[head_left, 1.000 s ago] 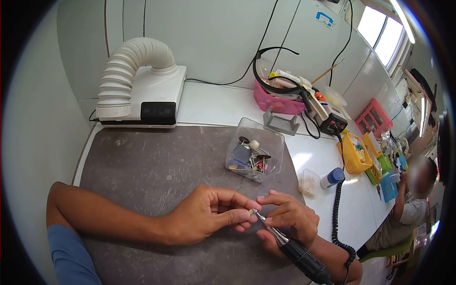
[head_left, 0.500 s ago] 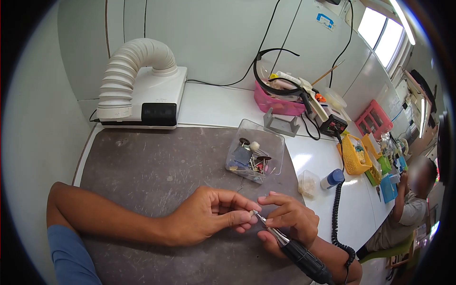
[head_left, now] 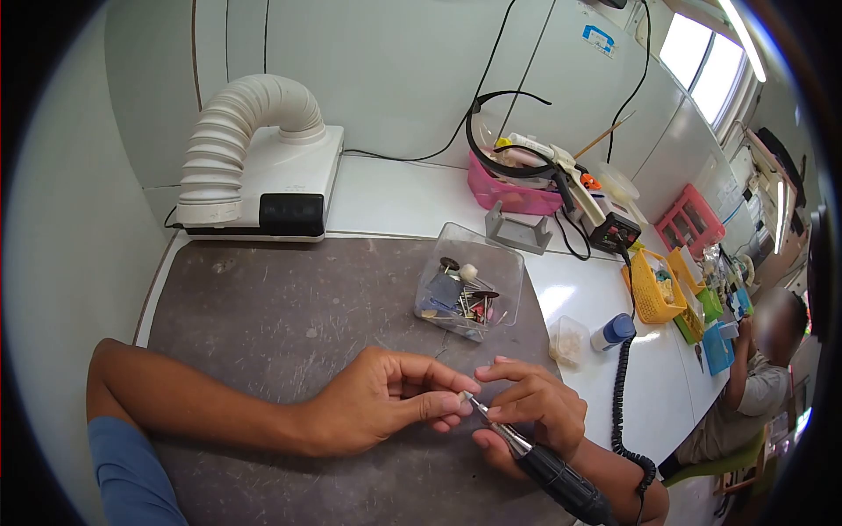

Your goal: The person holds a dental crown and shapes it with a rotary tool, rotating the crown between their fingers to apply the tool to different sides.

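Note:
Between the thumb and forefinger of my left hand (head_left: pixel 399 399) is a small pale piece (head_left: pixel 464 397), mostly covered by the fingertips; its kind is too small to make out. My right hand (head_left: pixel 535 408) grips a black and silver rotary handpiece (head_left: pixel 548 469) near its metal nose, fingers around it. The handpiece slants up to the left, its tip right at the pale piece. Both hands are close together over the dark grey mat (head_left: pixel 263 351). Beyond them a clear plastic box (head_left: pixel 511 326) holds several mounted burs and discs.
A white dust extractor (head_left: pixel 307 167) with a ribbed hose stands at the back left. A coiled black cord (head_left: pixel 618 394) hangs by my right forearm. Right of the mat are a small clear container (head_left: pixel 570 342), a blue-capped bottle (head_left: pixel 611 333) and baskets. Another person (head_left: pixel 759 394) sits far right.
The handpiece tip and right fingers have shifted very slightly against the pale piece. Both hands otherwise keep the same hold and place.

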Tool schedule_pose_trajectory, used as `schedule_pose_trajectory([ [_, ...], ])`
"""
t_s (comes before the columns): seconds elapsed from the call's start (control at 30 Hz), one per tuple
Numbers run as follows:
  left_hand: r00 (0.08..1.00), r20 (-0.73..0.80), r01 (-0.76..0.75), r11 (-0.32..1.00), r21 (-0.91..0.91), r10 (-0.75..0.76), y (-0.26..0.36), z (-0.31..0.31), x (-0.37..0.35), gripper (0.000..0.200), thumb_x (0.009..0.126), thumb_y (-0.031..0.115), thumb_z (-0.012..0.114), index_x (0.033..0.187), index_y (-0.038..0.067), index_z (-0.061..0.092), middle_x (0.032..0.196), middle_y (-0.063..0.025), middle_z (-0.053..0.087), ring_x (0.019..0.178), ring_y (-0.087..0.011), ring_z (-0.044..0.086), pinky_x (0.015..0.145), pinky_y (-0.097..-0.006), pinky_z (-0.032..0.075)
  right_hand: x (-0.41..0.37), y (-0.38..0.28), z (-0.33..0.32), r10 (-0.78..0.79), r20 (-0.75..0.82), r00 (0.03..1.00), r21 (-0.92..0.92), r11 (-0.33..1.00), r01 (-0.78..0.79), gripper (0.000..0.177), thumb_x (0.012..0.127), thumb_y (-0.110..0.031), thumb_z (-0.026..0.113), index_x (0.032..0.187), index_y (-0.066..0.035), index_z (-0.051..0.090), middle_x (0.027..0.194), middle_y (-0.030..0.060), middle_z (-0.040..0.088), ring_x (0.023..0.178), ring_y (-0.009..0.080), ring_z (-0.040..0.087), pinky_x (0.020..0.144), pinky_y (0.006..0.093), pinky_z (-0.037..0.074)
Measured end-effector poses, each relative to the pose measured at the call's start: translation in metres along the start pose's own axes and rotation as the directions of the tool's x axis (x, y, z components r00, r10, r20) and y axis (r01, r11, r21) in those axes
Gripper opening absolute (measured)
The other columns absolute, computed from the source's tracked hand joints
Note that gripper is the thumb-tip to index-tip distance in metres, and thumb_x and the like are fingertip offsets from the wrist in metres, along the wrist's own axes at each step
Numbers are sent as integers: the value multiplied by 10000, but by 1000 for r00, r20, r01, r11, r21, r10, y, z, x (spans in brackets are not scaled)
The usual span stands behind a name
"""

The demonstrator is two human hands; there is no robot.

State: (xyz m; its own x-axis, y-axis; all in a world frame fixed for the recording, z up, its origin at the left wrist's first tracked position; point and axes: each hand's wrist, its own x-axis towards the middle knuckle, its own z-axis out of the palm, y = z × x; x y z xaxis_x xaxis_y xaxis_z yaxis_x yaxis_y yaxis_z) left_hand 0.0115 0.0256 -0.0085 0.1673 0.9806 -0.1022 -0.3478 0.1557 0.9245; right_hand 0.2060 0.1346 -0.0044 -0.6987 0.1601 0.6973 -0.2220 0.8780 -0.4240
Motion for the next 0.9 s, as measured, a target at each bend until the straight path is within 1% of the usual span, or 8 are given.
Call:
schedule_pose_trajectory([
  [0.07,1000,-8,12,1000,1,-12,-1,0,0,283,931,120,628,1167,-35,612,965,-71,682,849,-85,629,807,-211,520,1,-2,0,-9,11,1000,15,1000,9,278,658,-58,818,845,-27,614,769,109,659,926,334,693,856,467,550],
  [0.13,1000,16,-25,1000,-2,25,-3,-2,0,282,930,123,631,1163,-35,610,970,-73,680,849,-85,629,806,-213,520,2,-2,1,-17,22,1000,32,999,16,276,662,-59,816,845,-26,613,767,110,658,923,332,694,856,466,550],
  [0.2,1000,11,-17,1000,4,17,-1,-1,0,280,930,124,630,1161,-34,609,975,-74,679,850,-86,629,807,-214,522,1,-2,0,-7,4,1000,-2,1000,7,273,664,-61,816,842,-27,611,768,110,658,922,332,693,855,466,550],
  [0.33,1000,12,-12,1000,-12,12,-3,-2,1,273,934,124,624,1158,-32,608,987,-79,677,852,-89,631,810,-220,528,1,-2,1,1,6,1000,25,1000,-1,275,662,-61,817,839,-27,609,765,109,657,922,335,693,855,468,550],
  [0.5,1000,14,-10,1000,-16,10,-1,-1,0,270,938,124,617,1160,-29,601,991,-88,676,867,-98,637,816,-225,534,2,-2,0,6,-9,1000,-7,1000,-6,275,661,-60,817,837,-25,609,762,112,657,915,340,694,841,461,552],
  [0.6,1000,20,-16,1000,-18,16,-1,-2,0,263,942,124,609,1155,-30,597,1001,-95,675,884,-105,641,822,-232,538,2,-2,1,-10,13,1000,19,1000,10,271,661,-58,815,832,-23,608,766,118,659,906,340,697,832,459,554],
  [0.7,1000,23,-20,999,-25,21,-1,-2,0,253,946,124,603,1146,-31,597,1010,-102,672,899,-112,644,827,-237,540,2,-2,1,2,-13,1000,-16,1000,-3,268,661,-58,814,826,-22,606,770,123,661,901,338,699,835,461,554],
  [0.9,999,31,-25,999,-27,26,-2,-3,0,251,946,122,603,1142,-33,596,1015,-106,671,913,-117,645,829,-237,539,2,-2,1,-7,-5,1000,-1,1000,7,274,659,-56,816,829,-19,604,771,125,661,902,334,699,845,465,552],
])
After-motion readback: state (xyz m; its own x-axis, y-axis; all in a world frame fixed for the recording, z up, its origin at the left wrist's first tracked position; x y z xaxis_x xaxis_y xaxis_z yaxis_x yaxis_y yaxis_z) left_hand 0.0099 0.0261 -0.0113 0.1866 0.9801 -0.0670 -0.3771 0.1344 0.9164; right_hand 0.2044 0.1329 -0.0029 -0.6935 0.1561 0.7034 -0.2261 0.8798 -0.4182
